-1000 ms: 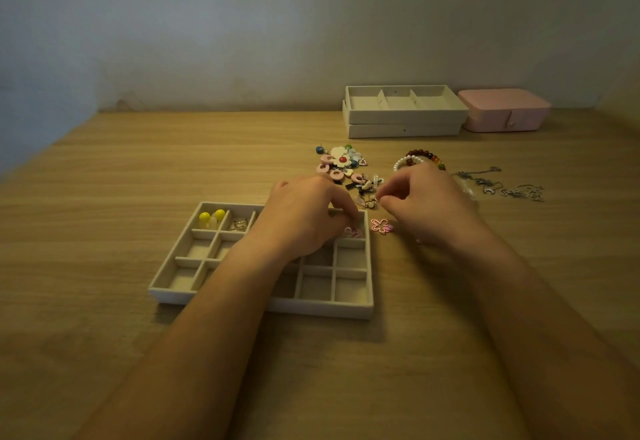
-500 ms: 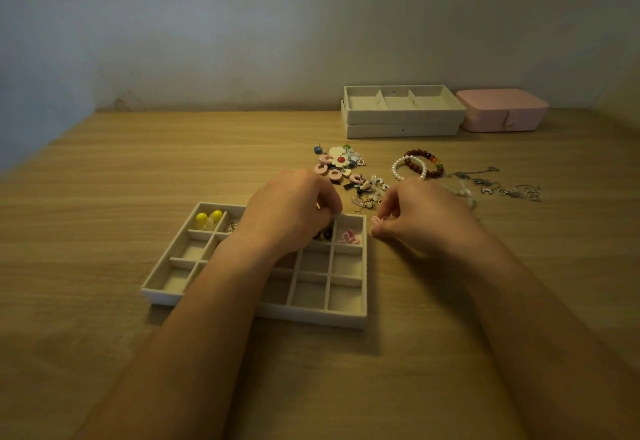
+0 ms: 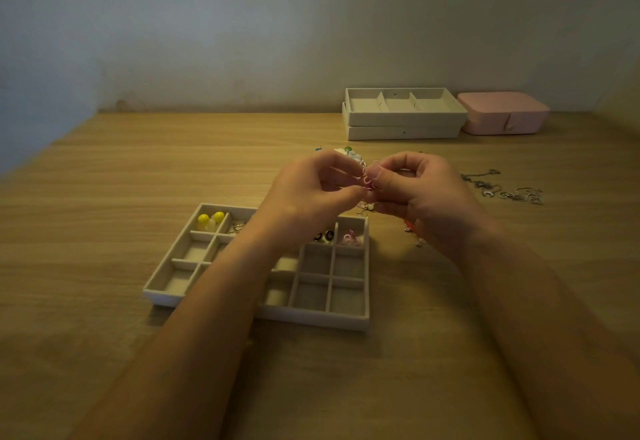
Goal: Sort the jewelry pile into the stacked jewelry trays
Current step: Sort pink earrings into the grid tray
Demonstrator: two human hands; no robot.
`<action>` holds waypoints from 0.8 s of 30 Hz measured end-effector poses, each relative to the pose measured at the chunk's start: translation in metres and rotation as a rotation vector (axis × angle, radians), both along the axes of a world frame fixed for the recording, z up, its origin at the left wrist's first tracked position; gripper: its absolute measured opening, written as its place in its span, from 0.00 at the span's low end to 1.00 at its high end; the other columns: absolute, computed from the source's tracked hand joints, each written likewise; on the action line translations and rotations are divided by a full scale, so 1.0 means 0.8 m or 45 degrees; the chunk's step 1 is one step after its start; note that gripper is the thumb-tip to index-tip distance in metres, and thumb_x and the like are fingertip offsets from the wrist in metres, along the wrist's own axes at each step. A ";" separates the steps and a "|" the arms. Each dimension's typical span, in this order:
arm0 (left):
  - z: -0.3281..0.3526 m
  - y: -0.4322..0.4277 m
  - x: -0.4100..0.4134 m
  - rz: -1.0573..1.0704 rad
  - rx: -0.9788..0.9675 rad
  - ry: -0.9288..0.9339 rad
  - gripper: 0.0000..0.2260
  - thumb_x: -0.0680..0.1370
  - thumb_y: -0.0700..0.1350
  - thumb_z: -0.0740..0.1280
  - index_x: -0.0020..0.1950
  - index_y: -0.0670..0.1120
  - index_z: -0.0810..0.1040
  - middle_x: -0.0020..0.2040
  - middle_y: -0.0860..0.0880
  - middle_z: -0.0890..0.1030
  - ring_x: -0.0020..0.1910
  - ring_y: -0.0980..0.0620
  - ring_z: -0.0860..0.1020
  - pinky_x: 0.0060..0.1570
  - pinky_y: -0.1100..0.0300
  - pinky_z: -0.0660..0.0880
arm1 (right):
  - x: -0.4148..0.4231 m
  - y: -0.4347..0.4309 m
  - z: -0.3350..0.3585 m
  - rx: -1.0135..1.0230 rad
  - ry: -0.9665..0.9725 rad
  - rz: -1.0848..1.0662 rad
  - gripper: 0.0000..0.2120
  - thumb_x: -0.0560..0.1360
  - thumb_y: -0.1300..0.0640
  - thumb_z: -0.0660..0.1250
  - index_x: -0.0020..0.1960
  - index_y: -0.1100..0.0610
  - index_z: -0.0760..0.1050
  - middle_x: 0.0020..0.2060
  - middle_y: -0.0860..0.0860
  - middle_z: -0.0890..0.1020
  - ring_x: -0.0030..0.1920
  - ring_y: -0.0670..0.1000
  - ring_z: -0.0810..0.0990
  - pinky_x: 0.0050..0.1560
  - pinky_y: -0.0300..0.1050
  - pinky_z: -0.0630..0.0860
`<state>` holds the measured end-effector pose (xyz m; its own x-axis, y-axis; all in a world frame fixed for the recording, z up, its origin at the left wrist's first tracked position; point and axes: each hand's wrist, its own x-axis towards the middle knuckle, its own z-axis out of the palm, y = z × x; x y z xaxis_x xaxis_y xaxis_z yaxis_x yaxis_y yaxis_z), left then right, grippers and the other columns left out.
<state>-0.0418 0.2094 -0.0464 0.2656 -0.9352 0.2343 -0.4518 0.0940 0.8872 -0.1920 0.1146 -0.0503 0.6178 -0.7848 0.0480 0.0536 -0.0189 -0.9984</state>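
A beige grid tray lies on the table in front of me. Its back row holds yellow beads, a small metal piece, dark round earrings and a pink flower earring. Above the tray's back right corner my left hand and my right hand meet, both pinching a second pink flower earring between fingertips. The jewelry pile is mostly hidden behind my hands. Two stacked beige trays stand at the back.
A pink closed jewelry box sits right of the stacked trays against the wall. Silver chains lie spread on the table to the right. Small loose pieces lie under my right wrist.
My right hand picked the pink flower earring off the table beside the tray and raised it. My left hand left the tray and came up to pinch it too.
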 end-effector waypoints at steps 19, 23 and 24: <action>-0.016 -0.007 -0.004 0.237 -0.306 -0.374 0.04 0.78 0.45 0.72 0.50 0.52 0.78 0.45 0.58 0.82 0.43 0.62 0.81 0.40 0.66 0.79 | 0.008 0.008 0.004 0.364 -0.140 -0.010 0.14 0.80 0.55 0.67 0.62 0.61 0.77 0.45 0.52 0.87 0.45 0.51 0.88 0.35 0.42 0.81; -0.017 -0.010 -0.002 0.310 -0.359 -0.537 0.03 0.78 0.45 0.71 0.50 0.49 0.79 0.48 0.56 0.81 0.44 0.60 0.79 0.42 0.72 0.74 | 0.009 0.008 0.003 0.465 -0.189 0.023 0.13 0.81 0.55 0.66 0.63 0.59 0.76 0.46 0.53 0.87 0.47 0.52 0.87 0.36 0.42 0.81; -0.016 -0.011 -0.002 0.321 -0.366 -0.544 0.03 0.79 0.46 0.71 0.49 0.50 0.78 0.49 0.55 0.81 0.44 0.59 0.79 0.42 0.71 0.74 | 0.009 0.008 0.002 0.471 -0.181 0.035 0.13 0.81 0.55 0.66 0.63 0.59 0.76 0.47 0.53 0.87 0.47 0.52 0.87 0.37 0.42 0.81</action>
